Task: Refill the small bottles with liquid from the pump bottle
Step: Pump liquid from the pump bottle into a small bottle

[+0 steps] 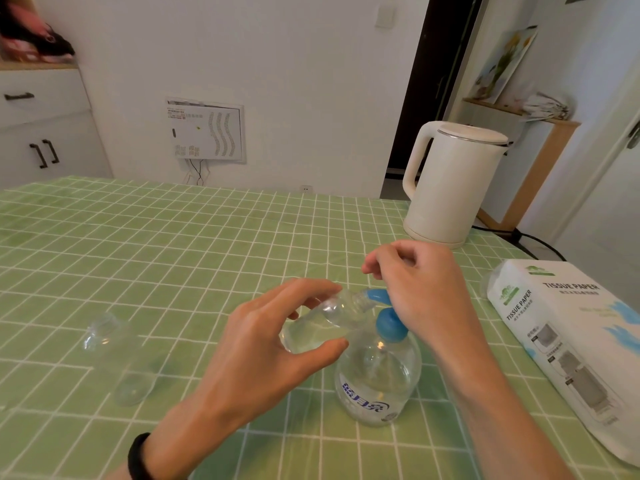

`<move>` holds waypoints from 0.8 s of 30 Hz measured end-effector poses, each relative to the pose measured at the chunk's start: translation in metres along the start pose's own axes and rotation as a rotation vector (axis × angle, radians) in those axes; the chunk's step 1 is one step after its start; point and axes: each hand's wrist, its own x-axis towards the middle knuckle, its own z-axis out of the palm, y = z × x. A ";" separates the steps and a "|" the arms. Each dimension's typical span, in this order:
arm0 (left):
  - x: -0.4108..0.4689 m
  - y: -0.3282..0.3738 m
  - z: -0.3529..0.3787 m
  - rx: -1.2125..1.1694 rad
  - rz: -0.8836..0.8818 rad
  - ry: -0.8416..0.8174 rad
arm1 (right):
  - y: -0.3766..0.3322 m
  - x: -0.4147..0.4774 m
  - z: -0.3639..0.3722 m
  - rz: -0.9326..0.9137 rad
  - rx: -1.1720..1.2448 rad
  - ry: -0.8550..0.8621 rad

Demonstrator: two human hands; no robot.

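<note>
A clear pump bottle (377, 382) with a blue pump head (389, 323) and blue lettering stands near the table's front, half full of clear liquid. My left hand (263, 344) holds a small clear bottle (325, 323) tilted, its open neck against the blue nozzle (377, 295). My right hand (422, 289) rests on top of the pump head, fingers curled, heel over the nozzle. A second small clear bottle (114, 355) lies on its side on the cloth to the left, uncapped.
The table wears a green checked cloth (173, 244). A white electric kettle (450, 181) stands at the back right, its cord trailing off the edge. A pack of tissue paper (568, 344) lies at the right. White cabinets stand at the far left.
</note>
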 end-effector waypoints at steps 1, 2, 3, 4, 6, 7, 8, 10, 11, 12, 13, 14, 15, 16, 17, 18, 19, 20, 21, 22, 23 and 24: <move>0.000 0.000 0.000 -0.001 0.000 0.001 | 0.000 0.000 0.000 -0.021 -0.004 0.009; 0.000 0.000 0.000 -0.002 0.000 0.003 | 0.001 0.000 0.000 -0.032 0.001 0.008; 0.000 0.000 0.000 -0.004 0.001 0.005 | 0.001 0.001 0.001 -0.034 0.011 0.002; 0.000 0.000 0.000 -0.006 0.003 0.007 | 0.002 0.002 0.001 -0.030 0.016 -0.005; 0.001 -0.001 0.000 -0.005 0.006 0.005 | 0.003 0.004 0.002 -0.010 0.000 -0.021; 0.001 -0.001 0.000 -0.005 0.005 0.003 | 0.004 0.005 0.003 0.005 -0.007 -0.030; 0.001 -0.001 -0.001 -0.004 0.003 0.002 | 0.005 0.005 0.002 0.020 -0.008 -0.039; 0.001 0.000 -0.002 -0.002 0.001 -0.001 | 0.005 0.004 0.002 0.045 0.002 -0.060; 0.001 0.000 -0.002 -0.002 -0.001 -0.002 | 0.005 0.004 0.002 0.047 0.005 -0.063; 0.001 0.001 -0.002 0.000 -0.001 -0.005 | 0.005 0.004 0.003 0.044 0.004 -0.056; 0.001 0.001 -0.002 0.001 -0.002 -0.008 | 0.005 0.003 0.003 0.040 0.002 -0.042; 0.000 0.001 -0.001 0.002 -0.003 -0.010 | 0.004 0.003 0.003 0.037 0.001 -0.030; 0.000 0.001 -0.001 0.002 -0.005 -0.009 | 0.004 0.003 0.002 0.031 0.001 -0.021; 0.000 0.001 -0.001 0.000 -0.006 -0.007 | 0.004 0.002 0.002 0.023 0.003 -0.013; 0.000 0.001 -0.001 -0.001 -0.005 -0.005 | 0.003 0.002 0.002 0.013 0.009 -0.003; 0.000 0.001 -0.001 -0.003 -0.005 -0.002 | 0.003 0.002 0.002 0.001 0.015 0.007; 0.000 0.001 -0.002 -0.004 -0.005 0.000 | 0.003 0.002 0.002 -0.008 0.017 0.013; 0.000 0.001 -0.002 -0.005 -0.006 0.002 | 0.003 0.002 0.001 -0.011 0.016 0.011; 0.000 0.001 -0.002 -0.006 -0.008 0.001 | 0.004 0.003 0.001 -0.008 0.014 0.000; 0.001 0.000 -0.002 -0.006 -0.007 0.001 | 0.004 0.004 0.001 -0.001 0.011 -0.013; 0.001 0.000 -0.002 -0.007 -0.005 0.002 | 0.004 0.005 0.001 0.006 0.004 -0.026; 0.001 0.000 -0.001 -0.006 -0.005 0.002 | 0.005 0.006 0.002 0.015 -0.003 -0.035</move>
